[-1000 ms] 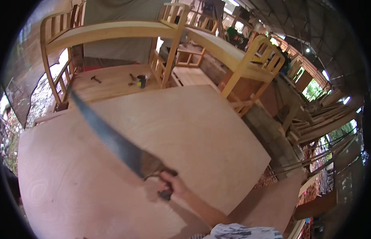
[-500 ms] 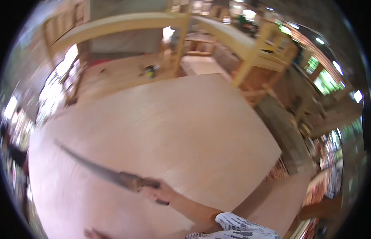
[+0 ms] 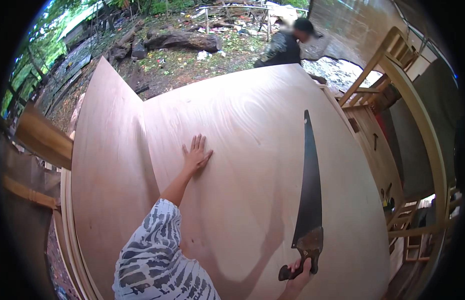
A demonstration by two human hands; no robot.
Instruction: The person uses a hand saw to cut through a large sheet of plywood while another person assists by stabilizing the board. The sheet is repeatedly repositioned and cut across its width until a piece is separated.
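Note:
A broad sheet of pale plywood (image 3: 242, 165) fills the middle of the view. My left hand (image 3: 196, 155) lies flat on it with fingers spread, its arm in a white-and-grey patterned sleeve. Low on the right, my right hand (image 3: 298, 275) is wrapped round the dark handle of a handsaw (image 3: 310, 190). The saw's long blade points away from me over the plywood; whether it touches the surface I cannot tell. A second plywood panel (image 3: 110, 160) adjoins the sheet's left side, its far corner rising to a point.
Beyond the sheet's far edge is a person in dark clothing (image 3: 287, 47). Fallen logs (image 3: 182, 41) lie on littered ground behind. To the right stand a wooden frame (image 3: 422, 110) and a bench (image 3: 375, 142) with a hammer (image 3: 376, 141). A wooden beam (image 3: 42, 135) juts in at the left.
The view has swung left, bringing the outdoor ground and the person into sight. My left hand, barely visible before, now rests flat on the plywood. The saw stays in my right hand.

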